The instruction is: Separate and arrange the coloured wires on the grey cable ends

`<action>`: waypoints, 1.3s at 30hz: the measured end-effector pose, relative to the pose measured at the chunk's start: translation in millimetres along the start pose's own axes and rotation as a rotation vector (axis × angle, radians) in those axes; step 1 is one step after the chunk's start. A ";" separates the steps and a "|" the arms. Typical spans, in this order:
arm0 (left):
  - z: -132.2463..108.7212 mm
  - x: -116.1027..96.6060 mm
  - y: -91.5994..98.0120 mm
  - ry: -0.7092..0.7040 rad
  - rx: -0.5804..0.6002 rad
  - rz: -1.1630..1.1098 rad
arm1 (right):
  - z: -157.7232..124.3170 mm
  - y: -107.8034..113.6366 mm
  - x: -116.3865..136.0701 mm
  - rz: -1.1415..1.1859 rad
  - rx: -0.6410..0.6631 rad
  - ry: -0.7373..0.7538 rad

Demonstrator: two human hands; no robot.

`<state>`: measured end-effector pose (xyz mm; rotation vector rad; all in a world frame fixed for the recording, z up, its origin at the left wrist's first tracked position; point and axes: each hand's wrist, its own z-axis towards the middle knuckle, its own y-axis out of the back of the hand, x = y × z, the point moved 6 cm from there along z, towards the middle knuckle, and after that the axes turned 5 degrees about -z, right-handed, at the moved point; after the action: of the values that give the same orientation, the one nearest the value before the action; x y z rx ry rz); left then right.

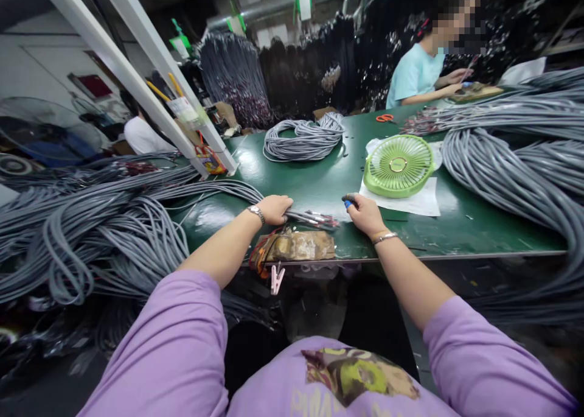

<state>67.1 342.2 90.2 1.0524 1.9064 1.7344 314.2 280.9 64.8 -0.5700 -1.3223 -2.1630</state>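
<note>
My left hand (274,209) is closed over a bundle of grey cables (310,217) that lies on the green table (319,179), their stripped coloured ends pointing right. My right hand (362,213) is closed on a small blue-tipped tool (349,201) just right of those cable ends. A worn brown pad (301,245) sits at the table's front edge below my left hand, with a pink clothes peg (277,278) hanging from it.
A big heap of grey cables (91,234) fills the left; more cables (524,167) lie at the right. A green fan (398,165) rests on white paper. A cable coil (303,138) and orange scissors (385,118) lie farther back. A person (424,70) works at the far side.
</note>
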 end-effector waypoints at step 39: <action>-284.9 -81.6 -14.1 0.575 -0.788 -1.549 | 5.2 -7.0 -15.8 -0.062 0.027 -0.016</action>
<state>-81.2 86.2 111.7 -1.0711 1.2096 1.4082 322.3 291.8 52.8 -0.5427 -1.3931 -2.1910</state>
